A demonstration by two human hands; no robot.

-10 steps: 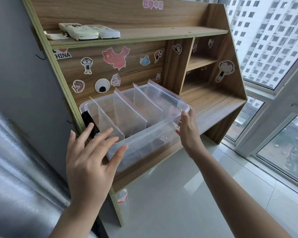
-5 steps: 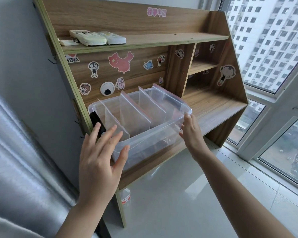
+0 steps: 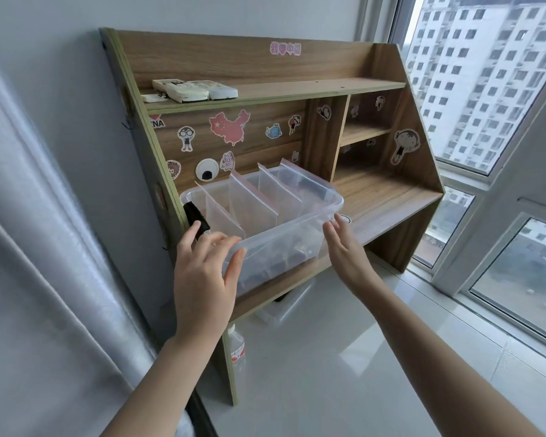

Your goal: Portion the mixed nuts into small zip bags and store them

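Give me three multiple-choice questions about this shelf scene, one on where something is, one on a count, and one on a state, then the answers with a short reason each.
1. Where does the clear plastic bin sit?
A. On the top shelf
B. On the lower shelf of the wooden shelf unit
C. On the floor

2. How many zip bags stand upright in the bin?
A. One
B. Four
C. Nine

3. What are the left hand and right hand doing?
A. Fingers straight, at the bin's front corners
B. Both clenched in fists
C. Each pinching a bag

Answers:
1 B, the bin rests on the broad lower board, below the shelf with the remote controls.
2 B, four bag tops rise above the rim.
3 A, the fingers of both are extended beside the bin's wall and curl round nothing.
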